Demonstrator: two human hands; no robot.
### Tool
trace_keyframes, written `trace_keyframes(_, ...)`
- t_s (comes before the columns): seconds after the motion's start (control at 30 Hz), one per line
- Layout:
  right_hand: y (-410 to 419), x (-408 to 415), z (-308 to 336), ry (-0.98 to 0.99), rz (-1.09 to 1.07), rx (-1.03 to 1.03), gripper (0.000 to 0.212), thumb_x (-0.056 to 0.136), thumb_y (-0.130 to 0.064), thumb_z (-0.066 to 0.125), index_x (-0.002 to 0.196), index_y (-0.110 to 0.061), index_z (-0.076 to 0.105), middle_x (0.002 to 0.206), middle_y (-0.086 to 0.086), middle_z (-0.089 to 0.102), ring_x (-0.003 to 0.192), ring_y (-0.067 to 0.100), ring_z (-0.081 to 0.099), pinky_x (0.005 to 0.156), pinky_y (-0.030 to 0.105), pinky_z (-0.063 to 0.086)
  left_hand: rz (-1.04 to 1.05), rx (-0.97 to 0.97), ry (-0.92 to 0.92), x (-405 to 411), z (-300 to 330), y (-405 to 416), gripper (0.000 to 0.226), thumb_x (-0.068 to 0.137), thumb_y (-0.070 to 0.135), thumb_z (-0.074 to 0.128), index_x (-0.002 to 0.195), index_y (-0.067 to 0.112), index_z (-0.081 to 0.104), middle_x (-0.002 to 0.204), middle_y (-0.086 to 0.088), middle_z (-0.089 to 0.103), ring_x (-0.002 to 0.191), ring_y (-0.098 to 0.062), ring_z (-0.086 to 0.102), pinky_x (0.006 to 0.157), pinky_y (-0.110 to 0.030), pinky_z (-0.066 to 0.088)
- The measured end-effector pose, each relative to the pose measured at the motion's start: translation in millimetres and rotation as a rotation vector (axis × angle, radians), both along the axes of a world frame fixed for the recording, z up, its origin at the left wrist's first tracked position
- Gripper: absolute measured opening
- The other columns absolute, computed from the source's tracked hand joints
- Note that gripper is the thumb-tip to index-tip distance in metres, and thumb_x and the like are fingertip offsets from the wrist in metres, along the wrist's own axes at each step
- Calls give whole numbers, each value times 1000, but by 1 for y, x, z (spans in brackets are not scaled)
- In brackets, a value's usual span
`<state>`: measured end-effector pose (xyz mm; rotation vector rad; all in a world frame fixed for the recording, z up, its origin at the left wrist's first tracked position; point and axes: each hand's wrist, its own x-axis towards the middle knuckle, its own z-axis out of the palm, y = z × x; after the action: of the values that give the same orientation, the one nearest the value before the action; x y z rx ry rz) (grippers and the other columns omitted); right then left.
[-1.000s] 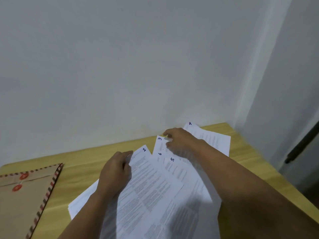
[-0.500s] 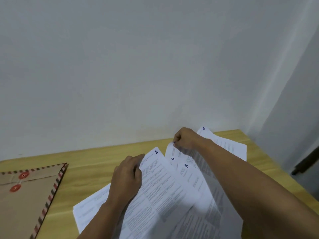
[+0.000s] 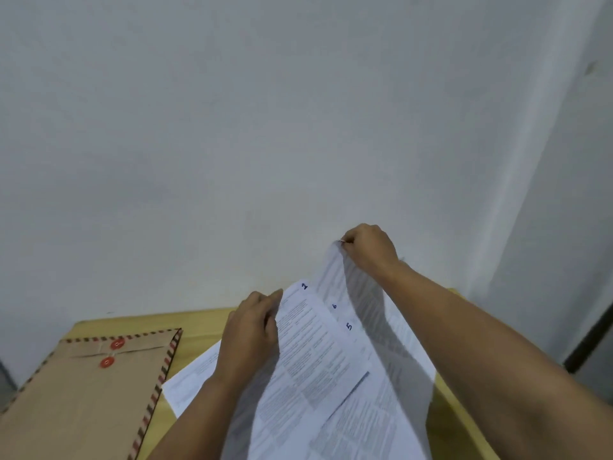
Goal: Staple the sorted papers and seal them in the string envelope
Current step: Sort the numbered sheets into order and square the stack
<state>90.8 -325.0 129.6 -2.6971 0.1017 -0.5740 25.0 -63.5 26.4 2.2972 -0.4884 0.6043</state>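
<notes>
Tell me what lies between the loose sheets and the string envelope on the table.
Nothing visible does. The string envelope lies flat to the left of the papers, only bare table between them. Its flap looks closed at the red discs, and no stapler is in view.

Printed text on papers [image 3: 318,353]: too small and blurred to read. Lower sheets cut off by bottom edge. String envelope [image 3: 83,400]: lower part cropped at bottom and left edges. Lifted sheet's [image 3: 338,270] number hidden inside right hand [image 3: 371,250] pinch.
</notes>
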Motion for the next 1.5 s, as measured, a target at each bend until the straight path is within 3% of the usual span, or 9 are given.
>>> trace_keyframes(0.23,13,-47,77,-160,-38,-59,25,97,-17,59,96,-18,84,100,5,80,92,31,72,79,41,60,27,47,-85,-34,54,26,50,93,3,58,137,27,62,89,11,52,77,-12,51,71,-34,46)
trace_keyframes(0.37,20,-74,110,-223,5,-57,27,102,-34,59,96,-23,83,104,-3,80,103,26,69,97,47,45,40,44,-135,-53,81,35,51,91,1,59,137,22,63,91,9,53,77,-14,52,69,-34,45)
trace_keyframes(0.47,25,-93,122,-197,140,164,22,98,-38,64,95,-27,83,102,-13,79,102,15,70,100,47,50,41,19,-166,-66,99,37,52,91,0,59,138,21,63,92,7,55,77,-14,53,69,-33,46)
trace_keyframes(0.7,40,-143,105,-74,401,683,19,99,-21,71,108,-10,83,100,-9,78,81,-13,67,82,18,50,-13,-83,-238,-94,130,27,46,94,-2,60,135,18,66,90,3,58,75,-3,53,66,-9,35)
trace_keyframes(0.87,47,-164,85,118,441,847,20,101,-28,69,113,-19,82,111,4,80,92,18,69,82,33,52,-51,-103,-246,-108,135,19,35,98,7,62,130,20,69,89,4,58,78,-9,57,66,-18,43)
trace_keyframes(1.07,47,-180,75,181,505,887,26,101,-34,68,116,-18,80,112,-3,81,108,17,75,87,29,53,-85,-105,-221,-119,134,13,38,97,5,63,131,20,69,90,3,59,80,-14,59,70,-33,52)
trace_keyframes(1.17,47,-182,71,199,550,896,24,102,-31,66,112,-15,81,110,5,81,106,25,77,96,38,59,-101,-96,-194,-120,132,10,42,96,2,63,133,20,67,92,3,60,82,-15,59,73,-37,54)
trace_keyframes(1.3,50,-184,65,234,579,936,29,104,-30,63,114,-9,79,110,10,81,104,29,77,98,43,59,-137,-107,-147,-121,128,6,45,94,-1,61,133,22,68,93,3,60,86,-13,60,76,-34,54)
trace_keyframes(1.5,50,-188,61,387,553,1037,43,108,-42,52,117,-9,78,110,13,80,98,30,78,81,37,61,-138,-128,-55,-116,119,9,44,95,0,60,130,25,69,97,5,62,93,-7,61,77,-18,49)
